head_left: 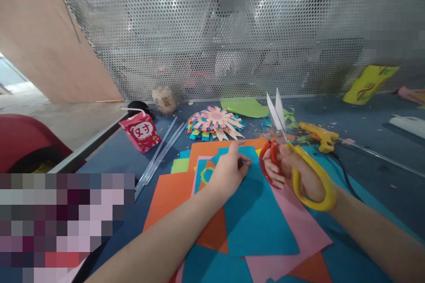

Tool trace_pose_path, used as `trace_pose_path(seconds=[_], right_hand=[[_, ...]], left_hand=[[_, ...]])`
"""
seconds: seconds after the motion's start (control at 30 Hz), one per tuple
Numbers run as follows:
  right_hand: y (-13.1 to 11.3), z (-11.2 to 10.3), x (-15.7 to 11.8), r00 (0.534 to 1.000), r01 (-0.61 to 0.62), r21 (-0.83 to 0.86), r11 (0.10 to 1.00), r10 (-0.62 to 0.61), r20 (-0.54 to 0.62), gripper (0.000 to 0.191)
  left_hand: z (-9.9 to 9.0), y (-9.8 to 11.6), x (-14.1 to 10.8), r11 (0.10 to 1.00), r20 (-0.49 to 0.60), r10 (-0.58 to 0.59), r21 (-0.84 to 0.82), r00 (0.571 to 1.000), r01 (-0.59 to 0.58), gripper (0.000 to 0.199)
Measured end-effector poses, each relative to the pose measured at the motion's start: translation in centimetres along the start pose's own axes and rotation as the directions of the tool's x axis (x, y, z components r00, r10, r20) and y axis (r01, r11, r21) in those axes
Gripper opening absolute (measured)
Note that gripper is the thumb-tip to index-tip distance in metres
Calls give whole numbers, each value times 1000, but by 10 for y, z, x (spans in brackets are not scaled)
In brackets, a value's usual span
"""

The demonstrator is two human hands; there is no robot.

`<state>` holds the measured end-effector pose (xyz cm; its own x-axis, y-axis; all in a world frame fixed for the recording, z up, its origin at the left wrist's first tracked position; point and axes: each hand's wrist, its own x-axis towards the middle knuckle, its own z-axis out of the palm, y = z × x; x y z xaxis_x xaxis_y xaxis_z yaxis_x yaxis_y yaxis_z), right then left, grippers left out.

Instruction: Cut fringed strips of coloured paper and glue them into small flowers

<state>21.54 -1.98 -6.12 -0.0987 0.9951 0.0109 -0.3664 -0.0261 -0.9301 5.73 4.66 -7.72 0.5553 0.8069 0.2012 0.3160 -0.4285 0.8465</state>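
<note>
My right hand (277,170) holds a pair of scissors (314,181) with one red and one yellow handle loop. Its two blades point up and away, slightly apart. My left hand (230,170) rests over a blue paper sheet (259,216), its fingers curled with the tips close together; whatever they pinch, if anything, is too small to make out. Under and around the blue sheet lie orange paper (168,194) and pink paper (299,225). Beside my left wrist is a small yellow-green scalloped ring (206,176) on the paper.
Layered paper flowers (215,117) lie behind the sheets. A yellow hot glue gun (320,135) with a cord lies right of the scissors. Clear glue sticks (162,154) and a red drink carton (140,131) with a straw are at left. A perforated metal panel (186,22) closes the back.
</note>
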Motion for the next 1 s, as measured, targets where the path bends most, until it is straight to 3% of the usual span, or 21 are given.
trace_pose_path(seconds=[0.3, 0.53, 0.83, 1.0], right_hand=[[-1, 1, 1, 1000, 0, -17, 1000, 0, 14, 41], [-1, 1, 1, 1000, -6, -6, 1000, 6, 9, 41], [0, 0, 0, 1000, -18, -1, 1000, 18, 9, 40], [0, 0, 0, 1000, -24, 5, 1000, 24, -1, 39]], left_hand=[[1, -2, 4, 999, -80, -52, 5, 995, 53, 36], [2, 0, 3, 996, -59, -82, -22, 995, 81, 26], [2, -4, 3, 989, -61, -73, -129, 995, 65, 31], [-3, 6, 1, 962, -117, -96, -267, 989, 62, 28]])
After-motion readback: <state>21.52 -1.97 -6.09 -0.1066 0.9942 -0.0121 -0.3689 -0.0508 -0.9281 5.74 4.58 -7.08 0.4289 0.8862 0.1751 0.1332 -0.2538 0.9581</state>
